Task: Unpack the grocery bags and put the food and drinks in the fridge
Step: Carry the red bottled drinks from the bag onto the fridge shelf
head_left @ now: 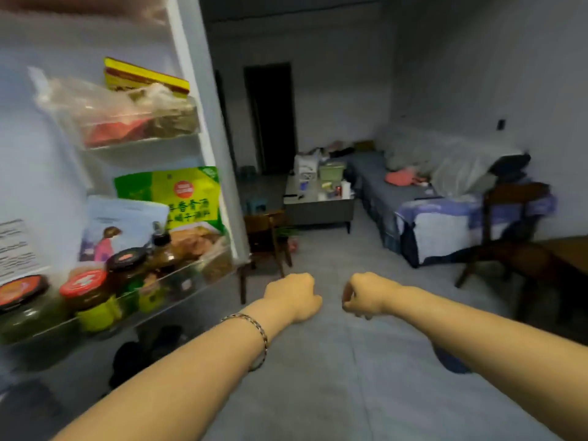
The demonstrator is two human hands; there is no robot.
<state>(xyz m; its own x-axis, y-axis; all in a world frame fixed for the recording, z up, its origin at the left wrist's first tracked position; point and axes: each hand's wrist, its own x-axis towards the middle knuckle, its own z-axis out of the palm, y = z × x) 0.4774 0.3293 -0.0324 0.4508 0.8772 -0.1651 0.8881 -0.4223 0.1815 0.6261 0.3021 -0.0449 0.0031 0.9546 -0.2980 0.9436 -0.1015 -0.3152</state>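
The open fridge door (203, 100) fills the left of the view. Its lower shelf (191, 272) holds several jars with red and black lids (86, 284), a green and yellow food pouch (187, 198) and a pale pouch (124, 224). On its upper shelf (140, 141) lie clear plastic bags and a yellow box (143, 76). Both my arms reach forward over the floor. My left hand (294, 296) and my right hand (366, 296) are curled into fists, apart from each other, and hold nothing. A bracelet sits on my left wrist.
A low table (318, 202) cluttered with a white bag, a green box and small containers stands across the room. A sofa (413, 198) runs along the right wall. A wooden stool (267, 237) stands near the fridge door, wooden chairs (509, 249) at right. Dark shoes (143, 354) lie below the door.
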